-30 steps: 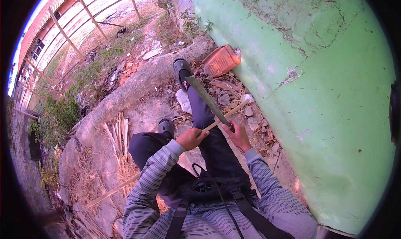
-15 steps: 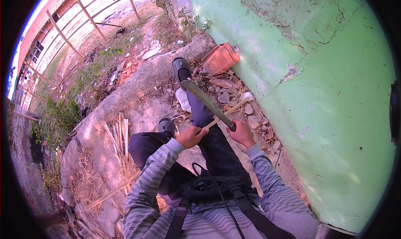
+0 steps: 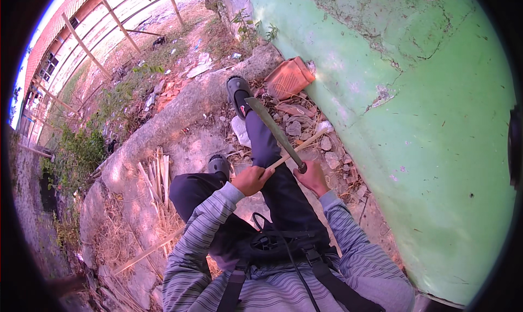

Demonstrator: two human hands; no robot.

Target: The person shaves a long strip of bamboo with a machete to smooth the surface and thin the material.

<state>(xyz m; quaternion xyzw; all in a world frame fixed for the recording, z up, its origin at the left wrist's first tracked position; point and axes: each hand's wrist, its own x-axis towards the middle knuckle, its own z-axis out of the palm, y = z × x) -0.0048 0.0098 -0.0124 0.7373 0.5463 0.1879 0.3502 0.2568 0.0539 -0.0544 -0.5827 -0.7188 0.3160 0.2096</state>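
Head view: your left hand (image 3: 251, 180) gripped a pale strip (image 3: 312, 139) over your leg (image 3: 262, 144); your right hand (image 3: 312, 179) clasped a blade (image 3: 272, 128) crossing it. You were apparently shaving the strip; the next stroke called for a shallow angle.

Looking down from wearer's head thru L one of 2 fisheye cams worn side by side, showing everything upright, unmirrored. Sitting close above striped shirt (image 3: 289, 290), w/ L hand (image 3: 253, 180) & R hand (image 3: 311, 178) approx. mid-frame, fairly near. Facing fwd too, along dark trousers (image 3: 286, 197) to shoes (image 3: 236, 87) by low ridge (image 3: 180, 105) edging concrete ground (image 3: 199, 146) on its far side. Taking in ground's R edge, running along green wall (image 3: 414, 165) at a slant. Reaching past far-L edge of ground to poles (image 3: 86, 45) & reddish roof (image 3: 57, 26), well off in upper L corner of frame. Bending straight edges twd rim, going black at corners.
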